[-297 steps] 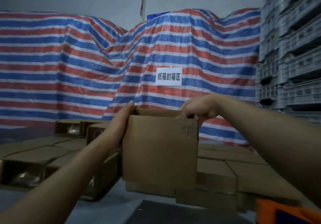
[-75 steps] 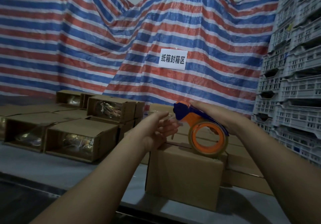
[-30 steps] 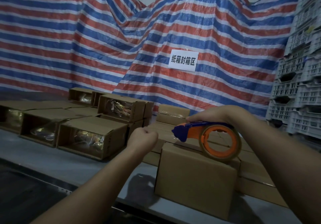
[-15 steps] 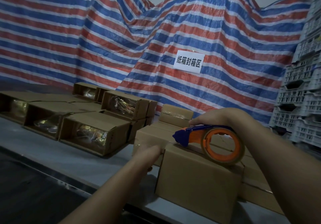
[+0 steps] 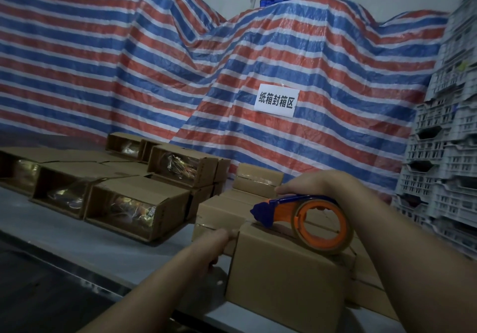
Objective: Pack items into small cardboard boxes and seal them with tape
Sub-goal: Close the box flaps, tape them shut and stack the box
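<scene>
A closed small cardboard box (image 5: 284, 276) stands at the table's near edge. On its top sits an orange and blue tape dispenser (image 5: 307, 219), its blue nose at the box's left top edge. My right hand (image 5: 309, 184) grips the dispenser from above. My left hand (image 5: 214, 242) lies against the box's left side near the top corner, fingers straight and pressing there. A strip of tape runs along the box top under the dispenser.
Several open boxes (image 5: 134, 208) with shiny wrapped items lie on their sides at the left on the grey table (image 5: 103, 250). Closed boxes (image 5: 255, 180) are stacked behind. A striped tarp (image 5: 180, 74) hangs behind, and grey plastic crates (image 5: 444, 164) stand at the right.
My left hand went from a raised fist down onto the box's left side. The dispenser has slid a little toward the box's left edge under my right hand.
</scene>
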